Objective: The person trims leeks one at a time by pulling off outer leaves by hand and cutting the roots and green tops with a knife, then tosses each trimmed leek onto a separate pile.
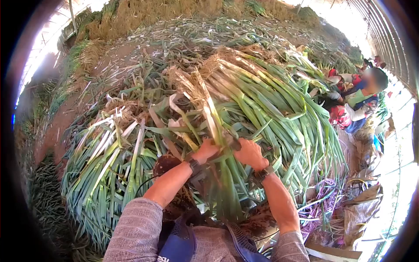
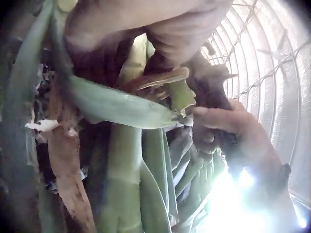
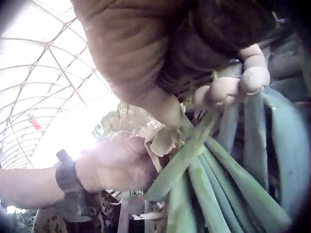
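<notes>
Slippage threatened long green-and-white stalks [image 1: 213, 121] (bare left hand [image 1: 206, 151] clenched round them) if bare right hand [image 1: 250, 153], pinching flat green leaf [image 3: 182, 166], tugged hard.

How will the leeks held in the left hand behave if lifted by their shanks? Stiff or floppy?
Mixed, I'd guess. The shanks run fairly straight above the left hand, so probably stiff there. The leaves look long and flat and hang down, so likely floppy. The shaggy roots may snag on neighbours.
</notes>
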`<action>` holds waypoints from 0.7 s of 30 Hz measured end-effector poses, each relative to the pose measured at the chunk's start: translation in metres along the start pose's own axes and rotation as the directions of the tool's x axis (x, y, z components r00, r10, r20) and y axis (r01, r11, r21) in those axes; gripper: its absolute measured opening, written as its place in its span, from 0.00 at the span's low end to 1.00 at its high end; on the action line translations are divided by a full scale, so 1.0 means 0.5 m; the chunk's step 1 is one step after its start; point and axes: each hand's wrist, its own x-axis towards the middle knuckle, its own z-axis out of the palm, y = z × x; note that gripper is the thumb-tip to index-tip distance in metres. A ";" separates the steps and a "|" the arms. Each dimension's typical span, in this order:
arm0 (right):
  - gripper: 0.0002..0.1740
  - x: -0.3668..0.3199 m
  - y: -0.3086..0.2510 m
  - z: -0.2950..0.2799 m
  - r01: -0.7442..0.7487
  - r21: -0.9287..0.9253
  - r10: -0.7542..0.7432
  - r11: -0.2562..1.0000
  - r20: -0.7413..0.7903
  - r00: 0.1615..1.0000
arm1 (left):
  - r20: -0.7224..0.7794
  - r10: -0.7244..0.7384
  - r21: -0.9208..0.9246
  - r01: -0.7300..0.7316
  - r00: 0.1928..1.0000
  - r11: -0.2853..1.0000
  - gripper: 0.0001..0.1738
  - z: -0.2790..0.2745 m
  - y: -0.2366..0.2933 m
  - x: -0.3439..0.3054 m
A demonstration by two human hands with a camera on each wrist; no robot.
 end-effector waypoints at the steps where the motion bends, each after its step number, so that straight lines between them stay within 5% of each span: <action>1: 0.21 0.006 0.000 0.007 0.010 -0.015 -0.011 1.000 -0.021 1.000 | 0.013 0.010 0.001 -0.010 1.000 1.000 0.14 0.000 -0.004 0.002; 8: 0.24 0.039 -0.020 0.006 0.006 -0.008 -0.005 1.000 0.042 0.999 | -0.006 0.059 0.082 -0.059 0.998 0.995 0.10 -0.008 0.065 -0.045; 14: 0.24 0.000 -0.029 -0.030 0.020 0.101 -0.015 0.995 -0.052 0.999 | -0.008 0.098 -0.060 -0.099 0.995 0.993 0.10 -0.018 0.074 -0.070; 16: 0.22 -0.016 -0.010 -0.030 0.023 0.067 -0.023 0.997 0.003 1.000 | -0.001 -0.045 -0.152 0.044 0.999 0.987 0.14 -0.043 0.046 -0.047; 18: 0.21 -0.057 -0.010 -0.055 0.031 0.042 -0.032 0.999 0.037 0.999 | -0.049 -0.030 -0.221 0.019 0.998 0.975 0.14 -0.063 0.046 -0.035; 20: 0.19 -0.098 -0.004 -0.077 0.051 0.016 -0.052 0.999 0.075 0.996 | -0.283 0.093 -0.419 -0.210 0.955 0.884 0.13 -0.093 0.053 -0.008; 21: 0.18 -0.119 0.006 -0.083 0.079 -0.003 -0.078 0.997 0.109 0.991 | -0.279 0.091 -0.461 -0.217 0.956 0.860 0.13 -0.111 0.066 -0.002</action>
